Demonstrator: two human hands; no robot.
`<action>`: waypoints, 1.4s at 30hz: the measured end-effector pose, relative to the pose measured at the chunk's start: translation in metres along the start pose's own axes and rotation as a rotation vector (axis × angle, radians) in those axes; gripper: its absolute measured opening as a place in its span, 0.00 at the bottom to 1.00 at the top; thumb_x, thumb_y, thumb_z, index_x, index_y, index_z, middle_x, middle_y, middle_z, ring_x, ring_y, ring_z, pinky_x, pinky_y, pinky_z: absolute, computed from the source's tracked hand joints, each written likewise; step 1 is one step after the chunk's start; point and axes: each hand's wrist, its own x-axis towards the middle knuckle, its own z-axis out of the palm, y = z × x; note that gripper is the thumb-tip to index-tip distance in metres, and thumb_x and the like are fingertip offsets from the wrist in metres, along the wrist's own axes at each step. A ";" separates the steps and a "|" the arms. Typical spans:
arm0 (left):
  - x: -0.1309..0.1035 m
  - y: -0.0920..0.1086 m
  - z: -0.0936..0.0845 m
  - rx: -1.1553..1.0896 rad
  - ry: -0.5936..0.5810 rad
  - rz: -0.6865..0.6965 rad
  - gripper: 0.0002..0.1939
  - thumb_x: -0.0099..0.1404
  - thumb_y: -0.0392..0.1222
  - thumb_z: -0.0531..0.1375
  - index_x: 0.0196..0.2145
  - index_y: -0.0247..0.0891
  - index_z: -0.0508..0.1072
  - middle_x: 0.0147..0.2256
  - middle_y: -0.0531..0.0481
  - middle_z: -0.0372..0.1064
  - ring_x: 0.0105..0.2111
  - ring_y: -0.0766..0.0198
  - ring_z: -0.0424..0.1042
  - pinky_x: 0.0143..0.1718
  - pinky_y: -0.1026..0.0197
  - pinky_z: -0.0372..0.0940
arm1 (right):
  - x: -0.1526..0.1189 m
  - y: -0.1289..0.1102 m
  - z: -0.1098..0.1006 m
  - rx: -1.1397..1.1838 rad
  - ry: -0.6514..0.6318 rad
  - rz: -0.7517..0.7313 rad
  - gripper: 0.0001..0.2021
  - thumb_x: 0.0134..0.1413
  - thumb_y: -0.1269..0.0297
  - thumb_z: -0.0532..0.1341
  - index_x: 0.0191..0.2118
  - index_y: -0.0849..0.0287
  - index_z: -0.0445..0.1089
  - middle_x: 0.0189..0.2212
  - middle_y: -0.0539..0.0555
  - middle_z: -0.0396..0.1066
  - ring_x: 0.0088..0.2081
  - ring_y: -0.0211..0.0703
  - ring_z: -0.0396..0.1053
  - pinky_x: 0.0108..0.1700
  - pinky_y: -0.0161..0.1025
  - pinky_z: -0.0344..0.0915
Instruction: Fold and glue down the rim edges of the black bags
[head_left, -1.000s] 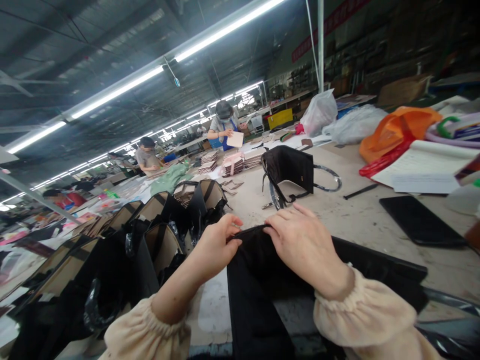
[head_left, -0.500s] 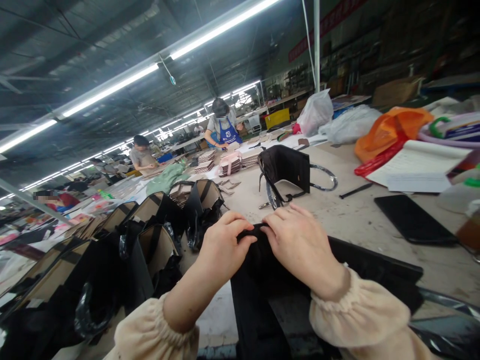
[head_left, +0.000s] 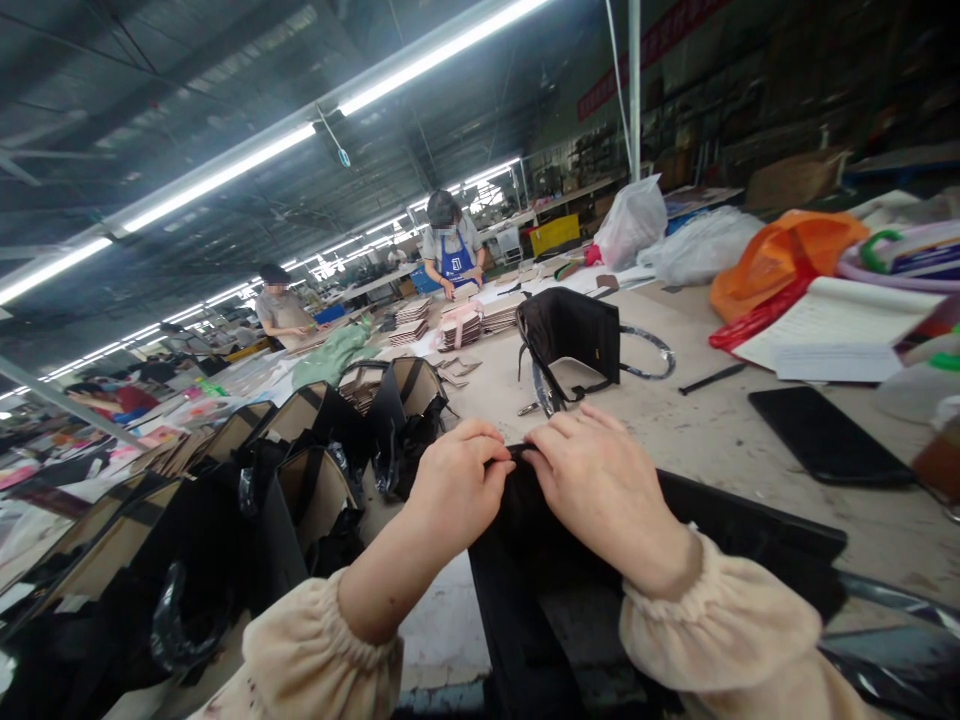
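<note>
A black handbag lies in front of me, its far edge raised between my hands. My left hand pinches that edge between thumb and fingers. Close beside it, my right hand grips the same edge, thumb on the near side and fingers over the far side. The two hands almost meet at the edge. Another black handbag, with a plastic-wrapped handle, stands just beyond my hands. The inside of the bag I hold is dark and hard to make out.
Several black bags with tan insides crowd the table on the left. A black phone, an open notebook and an orange bag lie at right. Stacked brown pieces sit further back, near a co-worker in a blue apron.
My left hand has shifted slightly right along the edge, its fingers closing tighter. My right hand stays nearly still. The co-worker in the apron has straightened and drawn their arms in.
</note>
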 end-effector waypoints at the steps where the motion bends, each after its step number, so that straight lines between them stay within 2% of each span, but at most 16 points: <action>1: 0.000 0.000 0.000 -0.025 -0.012 -0.009 0.05 0.58 0.34 0.59 0.27 0.38 0.75 0.35 0.50 0.73 0.34 0.64 0.72 0.40 0.61 0.66 | 0.000 0.000 -0.001 0.006 -0.010 -0.003 0.09 0.58 0.68 0.54 0.32 0.58 0.71 0.30 0.53 0.70 0.35 0.43 0.66 0.54 0.45 0.51; 7: 0.002 0.002 0.000 0.018 -0.077 -0.050 0.07 0.59 0.32 0.56 0.26 0.36 0.72 0.29 0.48 0.71 0.32 0.62 0.71 0.37 0.61 0.64 | 0.001 0.002 -0.004 0.076 -0.026 -0.042 0.12 0.57 0.65 0.56 0.46 0.56 0.70 0.37 0.54 0.73 0.41 0.46 0.68 0.58 0.50 0.47; 10: 0.004 0.004 0.000 0.075 -0.102 -0.057 0.07 0.60 0.33 0.55 0.27 0.36 0.71 0.29 0.48 0.70 0.32 0.61 0.70 0.36 0.60 0.63 | 0.001 0.003 -0.003 0.095 -0.010 -0.042 0.13 0.57 0.66 0.55 0.48 0.55 0.69 0.38 0.54 0.73 0.42 0.45 0.68 0.58 0.51 0.47; 15: 0.004 0.003 0.000 0.118 -0.139 -0.045 0.08 0.62 0.33 0.53 0.29 0.36 0.71 0.31 0.46 0.71 0.33 0.60 0.71 0.37 0.60 0.63 | 0.002 0.006 0.000 0.122 0.050 -0.087 0.10 0.55 0.68 0.58 0.43 0.52 0.72 0.42 0.50 0.72 0.43 0.43 0.66 0.60 0.52 0.43; 19: 0.003 -0.001 -0.001 0.080 -0.136 -0.044 0.09 0.62 0.33 0.54 0.28 0.36 0.72 0.30 0.47 0.71 0.32 0.61 0.71 0.36 0.61 0.63 | 0.003 0.006 0.001 0.119 0.048 -0.147 0.08 0.56 0.69 0.58 0.39 0.52 0.72 0.39 0.49 0.72 0.41 0.42 0.66 0.62 0.56 0.37; 24: 0.002 -0.004 0.000 0.020 -0.108 -0.029 0.08 0.62 0.35 0.56 0.28 0.37 0.74 0.30 0.49 0.73 0.33 0.63 0.71 0.36 0.62 0.64 | 0.002 0.003 0.003 0.123 0.055 -0.149 0.06 0.58 0.68 0.57 0.34 0.53 0.72 0.37 0.47 0.72 0.42 0.40 0.64 0.63 0.55 0.34; 31: 0.000 -0.002 -0.002 -0.073 -0.056 -0.050 0.05 0.59 0.34 0.59 0.27 0.38 0.74 0.31 0.51 0.75 0.33 0.63 0.73 0.39 0.62 0.66 | 0.002 0.001 0.003 0.070 0.049 -0.121 0.06 0.58 0.67 0.57 0.34 0.52 0.71 0.38 0.48 0.70 0.48 0.44 0.59 0.63 0.57 0.34; 34: -0.002 -0.002 -0.003 -0.094 -0.005 -0.051 0.01 0.55 0.35 0.63 0.26 0.39 0.73 0.31 0.51 0.75 0.34 0.63 0.73 0.40 0.61 0.66 | 0.002 0.000 0.003 0.049 0.066 -0.126 0.06 0.58 0.68 0.57 0.34 0.53 0.71 0.40 0.50 0.69 0.49 0.45 0.57 0.63 0.58 0.36; 37: -0.004 -0.004 -0.003 -0.117 0.044 -0.036 0.02 0.54 0.34 0.64 0.28 0.39 0.74 0.32 0.51 0.75 0.34 0.63 0.73 0.40 0.61 0.67 | 0.002 0.000 0.002 0.042 0.076 -0.157 0.07 0.58 0.69 0.56 0.36 0.53 0.71 0.41 0.50 0.69 0.50 0.45 0.57 0.63 0.58 0.36; 42: -0.006 -0.006 -0.004 -0.122 0.018 -0.023 0.04 0.55 0.33 0.63 0.30 0.38 0.74 0.32 0.51 0.75 0.33 0.64 0.72 0.39 0.62 0.66 | 0.003 0.004 0.001 0.074 0.073 -0.221 0.07 0.58 0.70 0.56 0.34 0.53 0.71 0.40 0.48 0.69 0.50 0.44 0.57 0.63 0.59 0.32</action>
